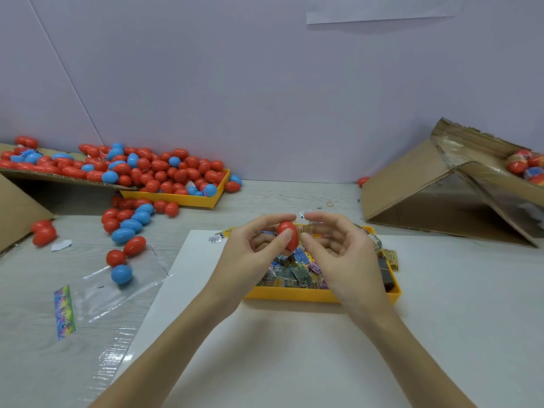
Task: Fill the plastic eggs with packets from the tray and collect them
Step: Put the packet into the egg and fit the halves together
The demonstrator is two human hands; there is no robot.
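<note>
Tabletop (441, 290) carried a cardboard box (412, 195) far right and a heap of eggs (153, 172) far left, both well apart from the work. Yellow tray (294, 294) of packets (297, 273) sat under both hands. Left hand (250, 248) gripped a red egg (288, 235) above the tray; right hand (338, 245) hung beside it, fingers relaxed, holding nothing. Risk: the smooth egg slips from the fingertips and drops among the packets. Nothing blocked the reach.
</note>
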